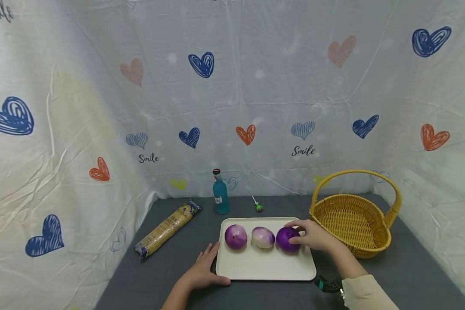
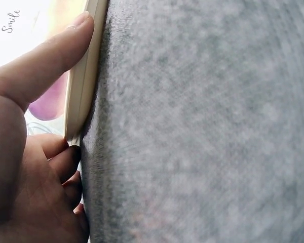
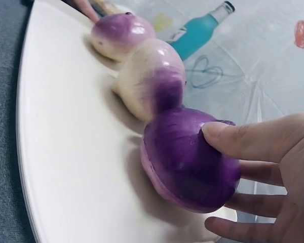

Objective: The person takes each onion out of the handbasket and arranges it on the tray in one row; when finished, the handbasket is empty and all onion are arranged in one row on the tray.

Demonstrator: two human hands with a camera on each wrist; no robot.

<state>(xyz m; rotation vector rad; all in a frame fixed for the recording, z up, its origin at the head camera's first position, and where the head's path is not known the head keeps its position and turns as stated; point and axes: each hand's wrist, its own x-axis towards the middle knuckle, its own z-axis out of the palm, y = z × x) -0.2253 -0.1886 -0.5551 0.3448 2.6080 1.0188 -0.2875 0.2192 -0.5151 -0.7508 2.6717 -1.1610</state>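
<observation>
On a cream-white tray [image 1: 265, 269], three purple onions sit in a row. My right hand [image 1: 314, 234] holds the rightmost, darkest onion [image 1: 286, 240]. In the right wrist view the thumb presses on top of that onion [image 3: 187, 162], while the other fingers reach around its far side. Beside it is a paler white-and-purple onion [image 1: 262, 237], then a pinkish-purple onion [image 1: 235, 237] at the left end. At the tray's front left corner my left hand [image 1: 204, 269] is spread, its thumb along the front edge and its fingers at the left side. The left wrist view shows the thumb [image 2: 66, 48] straight against the rim.
A yellow wicker basket [image 1: 387, 239] with a tall handle stands right of the tray. Behind the tray are a blue bottle [image 1: 221, 196] and a lollipop [image 1: 258, 206]. A long yellow packet [image 1: 168, 230] lies at the left. A heart-print sheet [image 1: 271, 86] encloses the dark table.
</observation>
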